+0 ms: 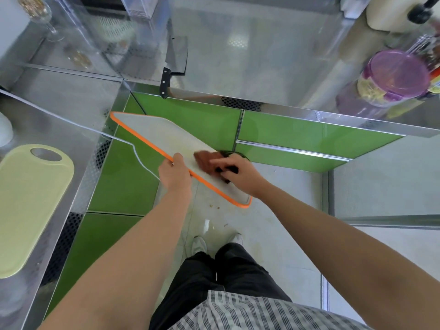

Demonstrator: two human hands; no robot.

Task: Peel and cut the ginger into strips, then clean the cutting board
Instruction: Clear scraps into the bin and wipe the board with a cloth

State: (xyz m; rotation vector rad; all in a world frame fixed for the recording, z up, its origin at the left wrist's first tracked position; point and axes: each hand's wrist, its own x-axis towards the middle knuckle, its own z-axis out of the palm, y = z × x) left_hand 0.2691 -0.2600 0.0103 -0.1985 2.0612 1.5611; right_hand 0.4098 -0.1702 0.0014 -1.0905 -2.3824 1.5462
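Clamped on the near-left edge of the cutting board (152,132), the left hand (175,173) has its thumb over the orange rim and its fingers out of sight beneath, and it holds the board off the counter, slanting from far left to near right above the floor. The right hand (238,172) is curled over a reddish-brown cloth (206,160) and presses it onto the board's pale face close to the left hand. Something black shows between its fingers, and I cannot tell whether that is part of the cloth. A dark round rim (238,154), perhaps a bin, sits just beyond the right hand under the board. No ginger, whole or in strips, appears in the head view, only a few brown scraps (214,206) on the floor tiles by the board's near corner. A cleaver (176,58) lies on the far steel counter (262,55), a pale green board (31,206) lies on the left counter, and a purple-lidded jar (397,75) stands at far right. By my reading the cutting is over and the board-cleaning step is in hand. The next move calls for drawing the cloth along the tilted face toward the low near-right corner with the left grip firm, so residue slides off that edge rather than onto the clothes below.
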